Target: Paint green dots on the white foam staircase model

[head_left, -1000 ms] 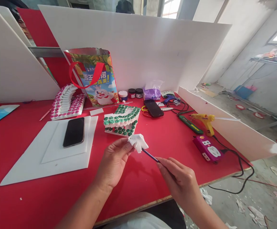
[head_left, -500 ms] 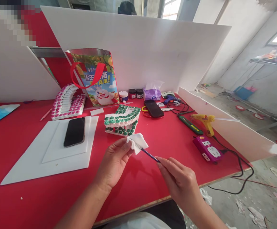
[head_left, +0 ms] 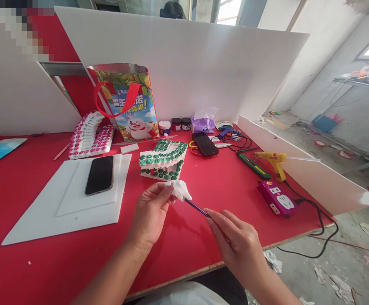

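My left hand (head_left: 152,212) pinches a crumpled white tissue (head_left: 180,189) between thumb and fingers. The tissue is wrapped around the tip of a thin paintbrush (head_left: 196,207), so the bristles are hidden. My right hand (head_left: 235,237) is closed on the far end of the brush's dark blue handle. Just beyond the tissue stands a small white model (head_left: 163,160) with curved steps, covered in green rosette-like dabs. A similar model (head_left: 90,136) with pink dabs sits farther back on the left.
White boards (head_left: 66,220) carry a phone (head_left: 99,175) at left. A printed bag (head_left: 130,106), paint jars (head_left: 176,124) and a tissue pack (head_left: 203,124) line the back. Scissors lie under another phone (head_left: 205,144). At right are a green cutter (head_left: 253,166), yellow glue gun (head_left: 273,162) and purple power strip (head_left: 276,198).
The tissue has been folded over and bunched more closely around the brush tip. Both hands have shifted slightly to the left.
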Demonstrator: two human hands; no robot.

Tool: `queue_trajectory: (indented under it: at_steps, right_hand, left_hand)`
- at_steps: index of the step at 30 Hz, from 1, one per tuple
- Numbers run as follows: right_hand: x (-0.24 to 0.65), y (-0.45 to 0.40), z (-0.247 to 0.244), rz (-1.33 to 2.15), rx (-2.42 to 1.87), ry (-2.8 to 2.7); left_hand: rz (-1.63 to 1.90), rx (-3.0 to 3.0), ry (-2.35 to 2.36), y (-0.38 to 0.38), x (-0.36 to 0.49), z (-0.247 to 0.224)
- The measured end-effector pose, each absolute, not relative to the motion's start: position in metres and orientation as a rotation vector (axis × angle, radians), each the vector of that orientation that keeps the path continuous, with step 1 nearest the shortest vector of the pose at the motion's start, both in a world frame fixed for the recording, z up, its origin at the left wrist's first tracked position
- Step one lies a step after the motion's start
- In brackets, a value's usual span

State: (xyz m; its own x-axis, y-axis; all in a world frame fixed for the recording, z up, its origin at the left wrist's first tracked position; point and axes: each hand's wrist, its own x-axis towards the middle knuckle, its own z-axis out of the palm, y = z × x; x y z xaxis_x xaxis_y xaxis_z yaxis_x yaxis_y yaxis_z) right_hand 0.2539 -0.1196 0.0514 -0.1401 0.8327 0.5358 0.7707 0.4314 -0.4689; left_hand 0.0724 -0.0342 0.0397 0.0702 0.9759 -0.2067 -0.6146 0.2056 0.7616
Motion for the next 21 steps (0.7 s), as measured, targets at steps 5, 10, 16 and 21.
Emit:
queue_trajectory:
  at_steps: [5, 10, 16, 21]
  right_hand:
    - [0.256, -0.119, 0.05, 0.013, -1.367, -1.906]
    - [0.257, -0.118, 0.047, -0.031, -1.361, -1.896]
    - [0.256, -0.117, 0.047, 0.222, -1.38, -1.763]
    - [0.26, -0.12, 0.047, 0.455, -1.433, -1.642]
  left_hand:
    - [1.15, 0.517, 0.685, -0.042, 0.071, 0.042]
    - [1.11, 0.535, 0.581, -0.05, 0.075, 0.045]
    - [1.139, 0.52, 0.729, -0.05, 0.081, 0.047]
    - [1.173, 0.508, 0.774, -0.049, 0.081, 0.049]
